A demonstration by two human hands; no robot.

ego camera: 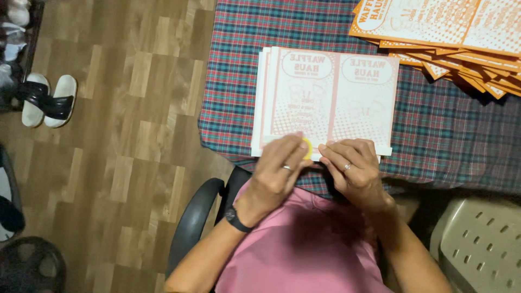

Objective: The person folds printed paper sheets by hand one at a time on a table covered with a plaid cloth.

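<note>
Head view shows the left hand (279, 165) pinching a small yellow roll (307, 148) beside the right hand (353, 165), whose fingers press on white printed sheets (328, 97).

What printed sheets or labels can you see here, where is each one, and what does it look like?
Pale printed sheets: small stack on the plaid tablecloth before both hands, rectangular, white with faint orange print.
Orange printed sheets: fanned pile at the table's far right corner, orange and white.
Yellow roll: small, round, by the left hand.
</note>
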